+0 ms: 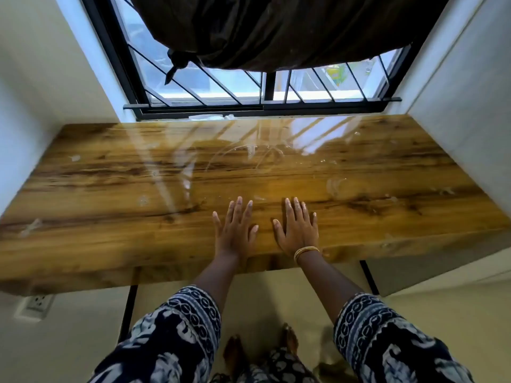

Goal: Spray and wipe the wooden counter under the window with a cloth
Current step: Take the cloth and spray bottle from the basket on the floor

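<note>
The wooden counter (116, 189) runs wall to wall under the barred window (249, 89). Its glossy top carries whitish smears and specks, and it reflects the window bars. My left hand (235, 230) lies flat on the wood near the front edge, fingers straight and spread. My right hand (298, 230), with a bangle at the wrist, lies flat beside it in the same way. Neither hand holds anything. No cloth and no spray bottle is in view.
A dark curtain (276, 29) is bunched and knotted over the upper window. White walls (470, 92) close in the counter on both sides. A wall socket (38, 301) sits below the counter's left end. My bare feet (235, 355) stand on the floor below.
</note>
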The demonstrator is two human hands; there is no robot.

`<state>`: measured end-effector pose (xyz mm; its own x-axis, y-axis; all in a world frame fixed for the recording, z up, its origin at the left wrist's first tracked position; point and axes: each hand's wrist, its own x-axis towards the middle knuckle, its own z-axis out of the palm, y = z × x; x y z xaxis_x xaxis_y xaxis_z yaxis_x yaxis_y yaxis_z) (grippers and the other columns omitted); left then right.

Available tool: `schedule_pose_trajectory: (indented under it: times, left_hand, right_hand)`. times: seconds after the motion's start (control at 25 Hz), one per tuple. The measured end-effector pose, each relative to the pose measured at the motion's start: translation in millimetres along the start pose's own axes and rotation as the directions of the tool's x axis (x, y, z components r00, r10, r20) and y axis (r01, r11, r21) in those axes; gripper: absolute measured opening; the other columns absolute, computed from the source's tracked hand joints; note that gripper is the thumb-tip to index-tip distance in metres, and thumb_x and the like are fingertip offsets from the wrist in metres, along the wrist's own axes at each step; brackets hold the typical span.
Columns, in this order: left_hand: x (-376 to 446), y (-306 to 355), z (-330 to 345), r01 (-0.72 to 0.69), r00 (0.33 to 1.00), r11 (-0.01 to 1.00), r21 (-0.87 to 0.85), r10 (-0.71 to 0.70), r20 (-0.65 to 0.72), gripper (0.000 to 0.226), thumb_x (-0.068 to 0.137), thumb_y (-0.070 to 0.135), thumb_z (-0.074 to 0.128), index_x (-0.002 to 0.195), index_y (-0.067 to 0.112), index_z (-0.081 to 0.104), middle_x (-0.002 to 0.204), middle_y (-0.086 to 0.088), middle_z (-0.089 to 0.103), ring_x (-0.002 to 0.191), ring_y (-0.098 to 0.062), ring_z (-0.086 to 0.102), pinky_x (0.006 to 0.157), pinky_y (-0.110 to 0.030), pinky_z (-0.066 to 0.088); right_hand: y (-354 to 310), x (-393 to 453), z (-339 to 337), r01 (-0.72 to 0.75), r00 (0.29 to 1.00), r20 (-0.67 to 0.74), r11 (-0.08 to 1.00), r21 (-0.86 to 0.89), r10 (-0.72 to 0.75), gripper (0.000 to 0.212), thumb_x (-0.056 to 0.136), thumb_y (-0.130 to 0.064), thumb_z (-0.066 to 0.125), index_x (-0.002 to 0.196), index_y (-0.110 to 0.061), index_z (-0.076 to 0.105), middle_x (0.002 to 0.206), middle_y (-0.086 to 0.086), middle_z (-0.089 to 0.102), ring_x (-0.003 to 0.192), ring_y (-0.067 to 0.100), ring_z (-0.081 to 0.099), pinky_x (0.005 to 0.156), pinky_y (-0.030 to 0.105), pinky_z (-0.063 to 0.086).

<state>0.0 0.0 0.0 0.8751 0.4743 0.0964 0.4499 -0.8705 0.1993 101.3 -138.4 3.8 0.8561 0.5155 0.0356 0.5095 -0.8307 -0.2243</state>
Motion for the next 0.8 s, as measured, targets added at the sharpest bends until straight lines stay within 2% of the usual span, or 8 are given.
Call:
schedule_pose_trajectory:
  times: [0.12,0.32,0.6,0.8]
  left_hand:
    - [-20,14,-3,-0.034,0.999,0.999,0.013,0.034,-0.002,0.065,0.095,0.045,0.035,0.153,0.026,0.012,0.161,-0.006,0.012,0.149,-0.026,0.009,0.114,-0.061,0.005]
    - [-56,49,2,-0.058,0.998,0.998,0.012,0.059,-0.024,0.066,0.095,0.045,0.037,0.153,0.026,0.011,0.162,-0.005,0.011,0.149,-0.025,0.009,0.113,-0.061,0.006]
    - [-155,129,7,-0.011,0.999,0.999,-0.044,0.010,-0.036,0.066,0.095,0.046,0.037,0.153,0.025,0.012,0.161,-0.005,0.014,0.149,-0.024,0.012,0.113,-0.061,0.008]
    - [-227,161,10,-0.016,1.000,0.995,-0.095,0.015,-0.014,0.065,0.094,0.046,0.037,0.153,0.026,0.017,0.160,-0.005,0.018,0.148,-0.024,0.018,0.113,-0.060,0.010]
  right_hand:
    - [17,-25,-4,-0.030,0.999,-0.026,0.999,-0.021,0.030,0.069,0.095,-0.056,0.028,0.153,-0.021,0.017,0.161,0.006,0.019,0.148,0.027,0.013,0.118,0.053,0.013]
    - [58,-76,-10,-0.061,0.997,-0.049,0.998,0.004,0.061,0.069,0.097,-0.055,0.027,0.154,-0.019,0.016,0.161,0.007,0.018,0.149,0.028,0.013,0.118,0.052,0.012]
    - [128,-183,-37,-0.065,0.997,0.029,0.998,-0.003,0.065,0.070,0.097,-0.057,0.021,0.155,-0.019,0.012,0.162,0.005,0.012,0.149,0.024,0.010,0.118,0.050,0.013]
    - [165,-242,-42,-0.100,0.992,0.072,0.995,-0.001,0.100,0.068,0.097,-0.053,0.033,0.153,-0.017,0.018,0.160,0.007,0.020,0.147,0.026,0.018,0.116,0.051,0.019]
